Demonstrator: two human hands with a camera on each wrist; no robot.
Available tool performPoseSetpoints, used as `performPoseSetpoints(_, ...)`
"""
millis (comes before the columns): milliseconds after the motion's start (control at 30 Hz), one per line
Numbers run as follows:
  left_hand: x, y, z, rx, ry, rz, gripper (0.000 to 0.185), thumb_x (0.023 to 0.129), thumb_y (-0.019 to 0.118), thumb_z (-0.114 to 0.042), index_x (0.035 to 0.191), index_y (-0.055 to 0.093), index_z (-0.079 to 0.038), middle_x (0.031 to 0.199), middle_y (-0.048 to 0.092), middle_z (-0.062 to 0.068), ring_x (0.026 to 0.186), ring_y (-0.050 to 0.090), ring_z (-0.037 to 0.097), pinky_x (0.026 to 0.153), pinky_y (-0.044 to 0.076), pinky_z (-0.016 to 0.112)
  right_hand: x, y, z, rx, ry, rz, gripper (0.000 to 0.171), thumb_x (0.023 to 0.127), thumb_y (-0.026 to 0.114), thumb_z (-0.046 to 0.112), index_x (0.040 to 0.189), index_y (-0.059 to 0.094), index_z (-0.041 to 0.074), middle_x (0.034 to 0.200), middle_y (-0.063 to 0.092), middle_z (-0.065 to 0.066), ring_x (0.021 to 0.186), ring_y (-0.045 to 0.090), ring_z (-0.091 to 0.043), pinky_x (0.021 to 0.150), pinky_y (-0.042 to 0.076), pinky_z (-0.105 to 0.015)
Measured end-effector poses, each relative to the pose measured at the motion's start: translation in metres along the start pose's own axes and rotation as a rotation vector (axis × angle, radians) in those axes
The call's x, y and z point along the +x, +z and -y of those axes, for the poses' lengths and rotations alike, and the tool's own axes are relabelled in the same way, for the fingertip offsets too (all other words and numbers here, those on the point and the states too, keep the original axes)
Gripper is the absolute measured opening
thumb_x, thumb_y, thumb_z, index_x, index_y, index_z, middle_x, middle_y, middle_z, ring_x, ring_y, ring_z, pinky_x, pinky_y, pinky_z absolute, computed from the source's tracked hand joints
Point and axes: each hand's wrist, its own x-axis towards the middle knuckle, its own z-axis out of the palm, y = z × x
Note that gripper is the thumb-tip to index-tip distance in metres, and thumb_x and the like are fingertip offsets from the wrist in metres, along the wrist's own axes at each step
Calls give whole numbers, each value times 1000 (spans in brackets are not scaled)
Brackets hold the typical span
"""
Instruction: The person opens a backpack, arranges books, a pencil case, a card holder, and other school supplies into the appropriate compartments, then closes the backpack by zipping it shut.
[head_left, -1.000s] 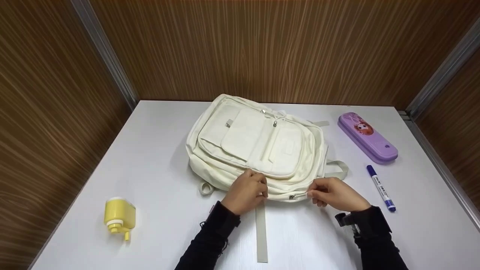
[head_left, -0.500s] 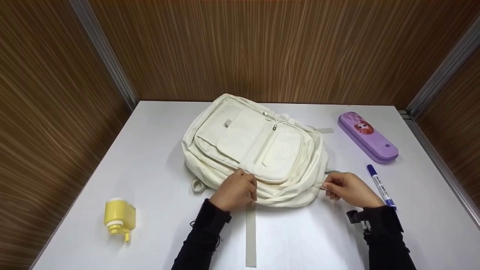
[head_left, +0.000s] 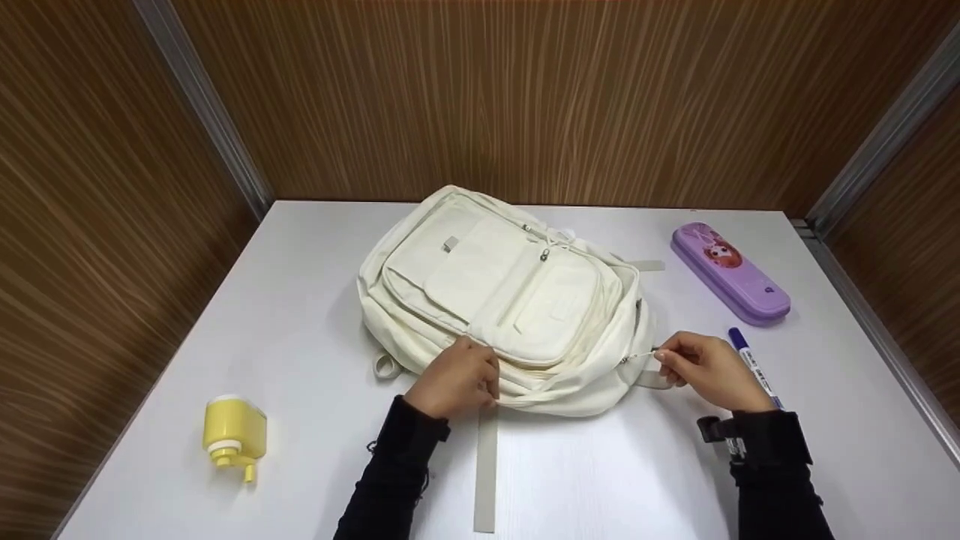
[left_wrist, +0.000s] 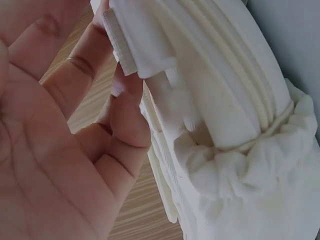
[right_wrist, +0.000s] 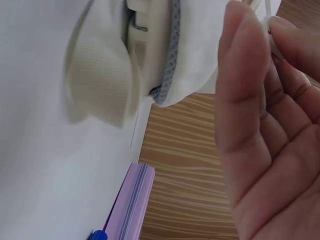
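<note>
So, blind spots first: the cream backpack (head_left: 457, 270) lies front side up mid-frame in the head view, underside hidden, near edge partly covered by the left hand (head_left: 456, 377). The marker (head_left: 748, 362), right of centre, loses its lower end around the right hand (head_left: 709, 369) and wrist. Both black sleeves (head_left: 379, 480) run off the bottom. Left wrist view cuts some fingers off at the top, so exact contact is hard to read. Right wrist view crops the purple pencil case (head_left: 735, 274) and the marker's blue cap at the bottom.

Left hand: fingers bent, gripping the bag's near edge. Right hand: thumb and forefinger nearly together, pinching a thin zip pull (head_left: 643, 354) at the bag's lower right.

Edges: tabletop (head_left: 315, 300) meets the wood panel (head_left: 480, 97) at the back, close behind the bag's top corner. Near edge is out of frame. Widest stretch of bare surface is on the left, between bag and yellow crank device (head_left: 236, 429) at lower left. A loose strap (head_left: 486, 472) runs down between the sleeves. Right side is tighter: marker just beside the right hand, case at upper right near the table's edge.
</note>
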Motion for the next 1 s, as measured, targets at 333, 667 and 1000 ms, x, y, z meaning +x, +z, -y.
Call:
performPoseSetpoints(333, 3, -2, -30, -34, -80, -73, 25, 79, 76, -33, 96, 74, -15, 95, 66, 0, 94, 54, 21, 83, 45, 32, -4, -4, 24, 29, -74, 66, 14, 94, 63, 14, 89, 67, 2, 74, 68, -8, 62, 63, -11, 58, 53, -24)
performPoseSetpoints(667, 45, 34, -76, 264, -41, -263, 48, 82, 72, -50, 111, 62, -13, 95, 64, 0, 81, 59, 19, 71, 49, 29, -2, 7, 36, 40, -189, 150, 8, 93, 64, 9, 87, 66, 6, 71, 66, -7, 60, 58, -6, 55, 49, -22)
performPoseSetpoints(1000, 46, 47, -82, 356, -69, -324, 22, 80, 78, -26, 91, 63, -13, 84, 60, -1, 70, 58, 16, 56, 49, 25, -2, 13, 30, 72, -182, 160, 7, 92, 61, 1, 86, 65, 1, 69, 65, -15, 59, 55, -3, 53, 48, -22)
